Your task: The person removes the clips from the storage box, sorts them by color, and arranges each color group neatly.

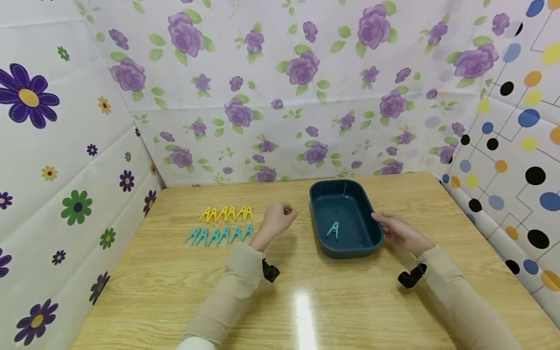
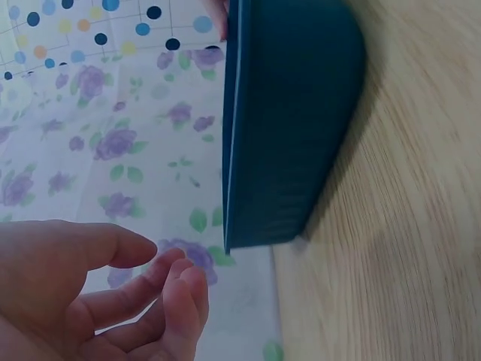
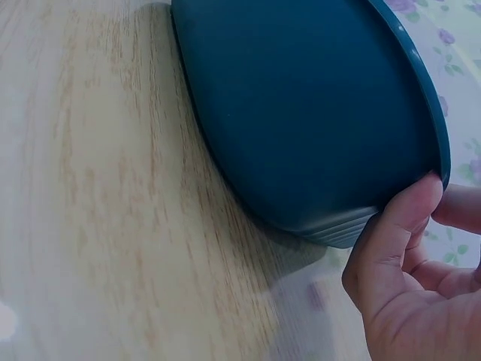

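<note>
My right hand pinches the right rim of a dark teal plastic tub; in the right wrist view the thumb presses against its outer wall near a ribbed corner. Inside the tub lies a single blue clothespin. Between the tub and two rows of clothespins, my left hand hovers with fingers loosely bent. Nothing shows between its thumb and fingertips in the left wrist view, where the tub's side stands close by. Nearest that hand are several yellow clothespins and, in front of them, several blue clothespins.
Everything stands on a light wooden table. Flowered cloth hangs along its back edge, with another flowered sheet at the left and a dotted sheet at the right. Each wrist carries a small black camera.
</note>
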{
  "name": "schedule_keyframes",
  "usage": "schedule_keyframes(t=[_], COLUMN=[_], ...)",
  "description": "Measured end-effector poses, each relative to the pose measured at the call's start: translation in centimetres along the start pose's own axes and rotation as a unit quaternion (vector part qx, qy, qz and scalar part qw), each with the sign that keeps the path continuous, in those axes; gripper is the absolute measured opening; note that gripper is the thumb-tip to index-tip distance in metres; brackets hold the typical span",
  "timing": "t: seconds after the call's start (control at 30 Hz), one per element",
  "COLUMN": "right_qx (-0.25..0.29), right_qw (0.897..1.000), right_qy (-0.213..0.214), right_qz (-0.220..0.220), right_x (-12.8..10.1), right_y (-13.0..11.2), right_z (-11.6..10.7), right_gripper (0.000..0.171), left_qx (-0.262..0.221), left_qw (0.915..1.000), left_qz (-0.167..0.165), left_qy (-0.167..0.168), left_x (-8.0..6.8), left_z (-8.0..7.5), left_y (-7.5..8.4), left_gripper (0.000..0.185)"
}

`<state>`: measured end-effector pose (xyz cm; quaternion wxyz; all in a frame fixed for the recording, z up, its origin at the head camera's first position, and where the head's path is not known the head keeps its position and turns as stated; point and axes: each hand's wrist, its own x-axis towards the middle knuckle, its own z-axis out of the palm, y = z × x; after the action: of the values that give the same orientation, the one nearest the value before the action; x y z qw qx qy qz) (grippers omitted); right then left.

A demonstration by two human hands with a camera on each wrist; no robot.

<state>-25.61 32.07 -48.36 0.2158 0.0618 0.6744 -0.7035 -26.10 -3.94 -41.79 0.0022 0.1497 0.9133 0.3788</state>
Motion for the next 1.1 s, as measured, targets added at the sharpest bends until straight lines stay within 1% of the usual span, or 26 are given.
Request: schedule_keyframes(t=[0.1,0.17,0.23,0.33,0.43,0.5,0.53,0.6,0.67,0.73,0.83,0.87,0.93,1.0,1.03,1.1], right_qx=[0.001,-0.001,-0.001,0.001,0.004,0.006,0.006,0.006,0.006,0.006,0.009,0.011,0.009,0.008,0.009,0.005], right_qw=[1.000,1.000,1.000,1.000,1.000,1.000,1.000,1.000,1.000,1.000,1.000,1.000,1.000,1.000,1.000,1.000], right_qy=[0.000,-0.001,-0.001,0.001,-0.001,-0.001,-0.001,-0.001,-0.001,0.000,-0.002,-0.003,-0.006,-0.007,-0.006,-0.007], right_qz=[0.000,-0.001,-0.001,-0.001,0.001,0.002,0.001,0.000,-0.003,-0.004,-0.004,-0.005,-0.006,-0.007,-0.007,-0.007], right_x=[-0.1,-0.1,-0.1,-0.1,-0.1,-0.1,-0.1,-0.1,-0.1,-0.1,-0.2,-0.2,-0.3,-0.4,-0.4,-0.3], right_y=[-0.1,-0.1,-0.2,-0.1,-0.1,0.0,0.0,0.0,0.1,0.1,0.1,0.1,0.0,0.0,0.0,0.1], right_z=[0.0,0.0,0.0,-0.1,-0.1,-0.2,-0.2,-0.3,-0.3,-0.3,-0.1,-0.1,0.0,0.1,0.1,0.0], right_gripper=[0.028,0.029,0.029,0.029,0.027,0.027,0.027,0.029,0.030,0.029,0.024,0.023,0.021,0.020,0.019,0.019], left_qx=[-0.038,-0.089,-0.146,-0.206,-0.227,-0.231,-0.229,-0.213,-0.191,-0.159,-0.122,-0.100,-0.042,0.028,0.058,0.122], left_qw=[0.9989,0.9946,0.9857,0.9711,0.9630,0.9602,0.9601,0.9628,0.9658,0.9676,0.9635,0.9634,0.9645,0.9650,0.9634,0.9574], left_qz=[-0.001,-0.013,-0.033,-0.071,-0.107,-0.126,-0.133,-0.140,-0.145,-0.148,-0.160,-0.162,-0.158,-0.149,-0.146,-0.137], left_qy=[-0.028,-0.053,-0.077,-0.096,-0.098,-0.093,-0.091,-0.091,-0.101,-0.129,-0.176,-0.189,-0.208,-0.214,-0.217,-0.223], left_x=[0.4,0.7,1.1,1.8,2.7,3.3,3.6,4.1,4.5,4.8,5.2,5.4,5.9,6.3,6.4,6.6], left_z=[0.4,0.6,0.8,1.2,1.8,2.3,2.6,3.1,3.7,4.1,5.0,5.3,6.2,7.1,7.5,8.3], left_y=[1.0,1.8,2.7,4.0,5.2,6.0,6.3,6.9,7.5,7.9,8.3,8.3,8.1,8.0,7.9,8.0], left_gripper=[0.021,0.022,0.022,0.023,0.023,0.023,0.024,0.024,0.023,0.022,0.018,0.018,0.022,0.031,0.034,0.039])
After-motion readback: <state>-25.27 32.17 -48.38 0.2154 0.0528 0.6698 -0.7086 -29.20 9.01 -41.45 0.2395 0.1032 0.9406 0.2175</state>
